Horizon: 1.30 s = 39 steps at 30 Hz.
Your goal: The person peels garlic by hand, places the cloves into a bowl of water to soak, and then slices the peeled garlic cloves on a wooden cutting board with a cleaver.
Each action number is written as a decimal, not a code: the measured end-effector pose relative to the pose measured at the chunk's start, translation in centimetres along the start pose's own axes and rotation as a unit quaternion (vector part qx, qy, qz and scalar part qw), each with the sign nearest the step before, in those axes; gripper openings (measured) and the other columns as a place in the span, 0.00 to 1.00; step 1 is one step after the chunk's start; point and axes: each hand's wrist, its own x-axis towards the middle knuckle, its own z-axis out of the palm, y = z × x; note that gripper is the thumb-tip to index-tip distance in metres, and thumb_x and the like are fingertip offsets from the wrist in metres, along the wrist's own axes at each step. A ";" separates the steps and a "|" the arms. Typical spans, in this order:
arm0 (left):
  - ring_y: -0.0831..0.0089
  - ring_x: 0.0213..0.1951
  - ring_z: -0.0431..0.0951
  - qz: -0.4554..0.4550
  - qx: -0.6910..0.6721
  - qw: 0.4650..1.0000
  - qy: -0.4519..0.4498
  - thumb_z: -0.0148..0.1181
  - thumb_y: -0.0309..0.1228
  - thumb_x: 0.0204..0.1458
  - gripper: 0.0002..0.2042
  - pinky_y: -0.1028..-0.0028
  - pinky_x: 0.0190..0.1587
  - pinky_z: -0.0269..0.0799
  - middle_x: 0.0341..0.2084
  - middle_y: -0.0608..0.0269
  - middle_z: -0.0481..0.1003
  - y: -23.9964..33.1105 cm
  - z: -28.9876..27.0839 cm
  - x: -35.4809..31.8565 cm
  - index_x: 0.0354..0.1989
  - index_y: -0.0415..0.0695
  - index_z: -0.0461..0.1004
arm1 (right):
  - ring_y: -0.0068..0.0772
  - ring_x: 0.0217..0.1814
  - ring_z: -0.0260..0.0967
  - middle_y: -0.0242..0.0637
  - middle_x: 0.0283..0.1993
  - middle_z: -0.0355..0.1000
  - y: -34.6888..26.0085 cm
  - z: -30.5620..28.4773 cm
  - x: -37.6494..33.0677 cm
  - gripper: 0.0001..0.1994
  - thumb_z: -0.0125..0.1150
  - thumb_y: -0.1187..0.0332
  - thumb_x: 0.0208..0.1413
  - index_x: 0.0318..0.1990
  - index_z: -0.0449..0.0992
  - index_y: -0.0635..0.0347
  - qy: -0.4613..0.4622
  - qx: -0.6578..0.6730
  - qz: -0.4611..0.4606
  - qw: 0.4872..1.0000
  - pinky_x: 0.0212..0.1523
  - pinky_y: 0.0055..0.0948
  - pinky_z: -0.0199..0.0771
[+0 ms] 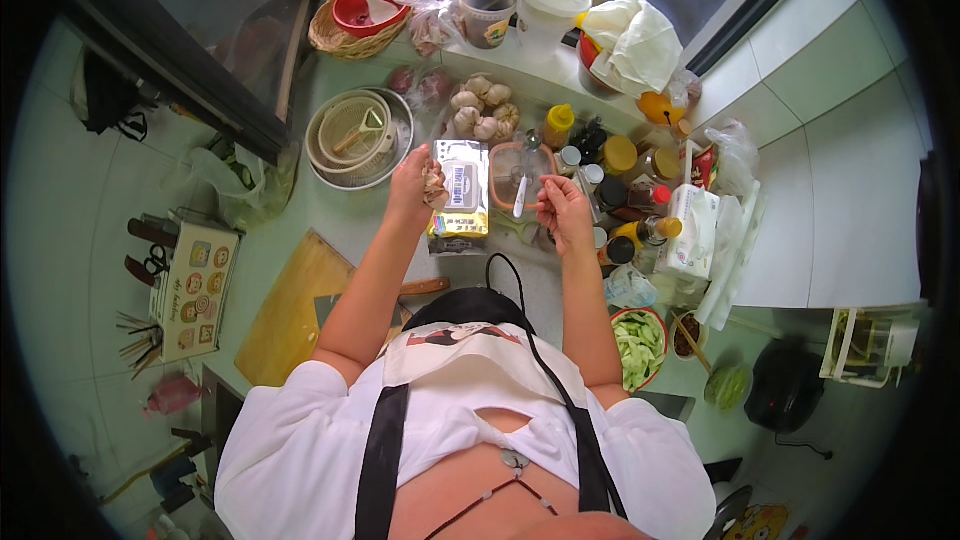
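Left hand [415, 185]: closed round a small pale lumpy piece [432, 183], likely garlic, raised over the pale green counter [330, 210] near its back edge; right hand [563, 210]: fingers pinched on something too small to make out, just right of a white plastic spoon [521, 195] leaning in a clear rectangular tub [518, 172]; between the hands, a white-and-yellow rectangular packet [462, 190]; behind it, whole garlic bulbs [484, 108]; front-left, a wooden chopping board [290, 310]; right, a red-rimmed bowl of sliced green vegetable [638, 345].

Bottles [625, 190] crowd right; cutting board [290, 310] left bare.
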 end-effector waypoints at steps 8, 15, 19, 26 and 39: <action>0.79 0.15 0.63 0.008 -0.001 1.000 0.027 0.50 0.37 0.47 0.11 0.82 0.14 0.55 0.14 0.68 0.62 0.5 -0.8 -0.7 0.20 0.47 0.59 | 0.14 0.20 0.63 0.26 0.23 0.65 -0.1 1.4 0.1 0.06 0.49 0.68 0.52 0.36 0.69 0.58 -0.025 -0.008 0.015 1.000 0.20 0.13 0.65; 0.78 0.15 0.64 0.031 -0.022 0.999 0.015 0.49 0.37 0.47 0.10 0.80 0.14 0.56 0.13 0.67 0.62 0.5 -1.8 -0.7 0.20 0.47 0.60 | 0.15 0.21 0.63 0.27 0.24 0.65 0.1 2.8 -0.4 0.07 0.49 0.68 0.52 0.36 0.68 0.59 -0.034 -0.035 0.010 0.999 0.21 0.13 0.64; 0.77 0.15 0.63 0.027 -0.039 0.999 -0.011 0.49 0.37 0.48 0.10 0.79 0.16 0.58 0.13 0.66 0.62 0.7 -1.4 -0.9 0.20 0.47 0.59 | 0.14 0.21 0.63 0.26 0.23 0.65 -1.2 4.0 -1.0 0.07 0.49 0.67 0.52 0.36 0.68 0.58 -0.046 -0.054 -0.013 0.997 0.20 0.13 0.65; 0.80 0.12 0.60 0.019 -0.034 0.999 -0.029 0.49 0.37 0.47 0.12 0.81 0.12 0.54 0.11 0.69 0.60 1.6 -1.0 -2.3 0.18 0.49 0.57 | 0.15 0.20 0.63 0.26 0.23 0.65 -1.7 4.5 -2.1 0.07 0.49 0.65 0.53 0.34 0.69 0.59 -0.039 -0.047 -0.050 0.997 0.21 0.14 0.65; 0.79 0.11 0.60 0.046 -0.053 0.998 -0.007 0.50 0.37 0.47 0.13 0.81 0.12 0.53 0.10 0.69 0.59 1.7 -2.5 -0.5 0.16 0.50 0.56 | 0.14 0.20 0.63 0.26 0.22 0.66 -0.5 3.3 -0.6 0.07 0.49 0.66 0.52 0.34 0.69 0.57 -0.038 -0.095 -0.047 0.994 0.19 0.13 0.63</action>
